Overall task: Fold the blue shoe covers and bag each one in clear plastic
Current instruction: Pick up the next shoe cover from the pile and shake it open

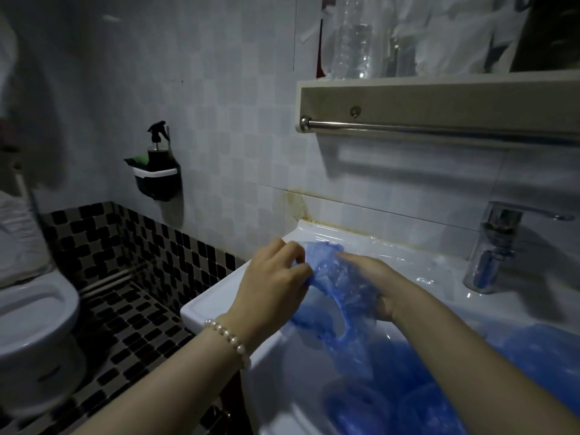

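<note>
The left hand (276,274) has its fingers (293,251) curled, pinching the crumpled edge of a blue shoe cover (337,287) between thumb and fingertips; a pearl bracelet (229,335) sits on that wrist. The right hand (373,277) lies on the other side of the same cover, its fingers reaching out fairly straight toward the left fingertips, and the thin blue film drapes over them — how far they are spread, or whether the thumb pinches the film, cannot be told. The cover is thus stretched between the two sets of fingers, held just above the rim of the white sink (219,296), its elastic opening hanging below the right palm. Below and to the right of the fingers, inside the basin, lies a heap of more blue shoe covers (408,387). Beyond the right fingers a sheet of clear plastic (392,249) lies on the sink's back ledge, and further right stands a chrome tap (496,243). Well left of the left fingers a spray bottle (158,146) sits in a dark wall holder — a toilet (34,321) stands lower left.
</note>
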{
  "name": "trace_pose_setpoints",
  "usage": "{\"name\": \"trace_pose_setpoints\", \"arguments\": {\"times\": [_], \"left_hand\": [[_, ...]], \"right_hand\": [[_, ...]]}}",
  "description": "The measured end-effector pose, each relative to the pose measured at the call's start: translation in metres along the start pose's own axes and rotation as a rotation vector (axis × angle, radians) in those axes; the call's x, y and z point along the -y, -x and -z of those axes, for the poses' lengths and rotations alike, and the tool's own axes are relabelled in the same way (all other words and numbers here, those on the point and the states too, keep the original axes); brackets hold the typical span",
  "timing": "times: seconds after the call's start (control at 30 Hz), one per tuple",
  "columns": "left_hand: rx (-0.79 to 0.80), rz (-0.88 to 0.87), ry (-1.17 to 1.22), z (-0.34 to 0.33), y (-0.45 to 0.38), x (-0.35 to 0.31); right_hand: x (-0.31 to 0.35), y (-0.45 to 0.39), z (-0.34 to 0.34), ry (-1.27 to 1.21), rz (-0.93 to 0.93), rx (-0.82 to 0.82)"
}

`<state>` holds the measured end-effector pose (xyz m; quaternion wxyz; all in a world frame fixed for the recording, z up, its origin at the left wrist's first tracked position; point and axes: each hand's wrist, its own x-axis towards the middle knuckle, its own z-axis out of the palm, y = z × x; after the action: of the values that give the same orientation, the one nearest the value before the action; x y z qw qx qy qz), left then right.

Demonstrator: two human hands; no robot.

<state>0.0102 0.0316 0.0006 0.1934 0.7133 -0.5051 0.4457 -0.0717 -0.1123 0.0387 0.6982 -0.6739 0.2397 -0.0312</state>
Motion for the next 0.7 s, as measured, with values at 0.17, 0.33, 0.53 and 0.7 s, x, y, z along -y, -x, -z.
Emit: {"name": "trace_pose_setpoints", "arguments": {"times": [0.17,0.33,0.53,0.7], "left_hand": [[0.254,0.346,-0.178,0.008,-0.012,0.002],[0.391,0.476,-0.199,0.011,-0.024,-0.002],[0.422,0.664,-0.042,0.015,-0.022,0.026],[0.338,0.813,-0.019,0.031,-0.020,0.067]], "right_hand": [[-0.004,-0.013,0.001,0.240,0.586,-0.449],[-0.004,0.008,-0.022,1.194,1.599,-0.395],[-0.017,-0.010,-0.016,1.775,1.041,-0.564],[-0.009,-0.013,0.002,1.485,1.063,-0.861]]}}
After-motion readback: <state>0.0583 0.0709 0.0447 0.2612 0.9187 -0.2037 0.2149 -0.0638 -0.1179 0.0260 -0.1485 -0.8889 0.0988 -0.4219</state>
